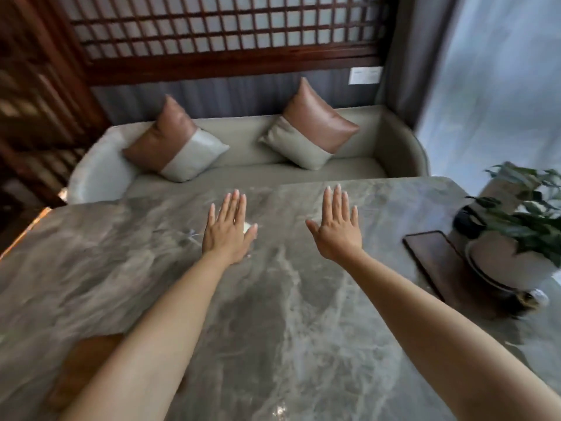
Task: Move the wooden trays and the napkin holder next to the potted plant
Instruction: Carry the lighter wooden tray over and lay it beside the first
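My left hand [228,229] and my right hand [337,226] hover flat over the middle of the grey marble table [273,314], palms down, fingers spread, holding nothing. A dark wooden tray [431,253] lies at the right, partly under the potted plant [516,238] in its white pot. A lighter brown wooden piece [82,366] sits at the near left, mostly hidden by my left forearm. I cannot make out a napkin holder. The picture is blurred.
Beyond the table's far edge stands a grey sofa [258,174] with two brown-and-grey cushions. A wooden lattice screen [227,31] fills the wall behind. A bright curtained window [501,86] is at the right. A small white spot [249,226] shows beside my left hand.
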`<state>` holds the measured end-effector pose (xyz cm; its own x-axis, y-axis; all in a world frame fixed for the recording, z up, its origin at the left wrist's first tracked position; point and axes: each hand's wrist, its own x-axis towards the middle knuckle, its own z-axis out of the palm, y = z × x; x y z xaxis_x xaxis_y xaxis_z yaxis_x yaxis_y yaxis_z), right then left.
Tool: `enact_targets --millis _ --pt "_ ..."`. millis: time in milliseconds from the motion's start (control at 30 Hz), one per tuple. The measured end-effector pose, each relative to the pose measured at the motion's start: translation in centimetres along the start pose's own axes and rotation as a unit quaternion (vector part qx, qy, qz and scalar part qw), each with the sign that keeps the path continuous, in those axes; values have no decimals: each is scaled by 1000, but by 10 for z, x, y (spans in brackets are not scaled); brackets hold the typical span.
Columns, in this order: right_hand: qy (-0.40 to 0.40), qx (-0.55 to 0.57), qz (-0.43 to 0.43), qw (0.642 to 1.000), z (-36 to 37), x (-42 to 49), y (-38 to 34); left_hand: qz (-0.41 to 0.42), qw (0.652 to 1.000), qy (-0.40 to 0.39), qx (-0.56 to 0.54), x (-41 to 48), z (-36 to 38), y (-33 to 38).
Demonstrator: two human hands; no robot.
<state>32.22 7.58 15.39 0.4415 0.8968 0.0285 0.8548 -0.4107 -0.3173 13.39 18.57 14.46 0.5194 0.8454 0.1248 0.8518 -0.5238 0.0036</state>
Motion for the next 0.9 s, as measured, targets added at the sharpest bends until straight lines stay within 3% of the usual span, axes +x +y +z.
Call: enact_targets --millis 267,500,900 --pt "-65 -11 -149 987 58 -33 -150 -160 985 -47 31 -104 0 -156" --pt "-140 -22 -198 970 122 -74 -231 -265 956 -121 23 -198 35 -241" --pt "-263 -81 -72 959 216 -136 -231 -339 917 -199 -62 -270 106 -277"
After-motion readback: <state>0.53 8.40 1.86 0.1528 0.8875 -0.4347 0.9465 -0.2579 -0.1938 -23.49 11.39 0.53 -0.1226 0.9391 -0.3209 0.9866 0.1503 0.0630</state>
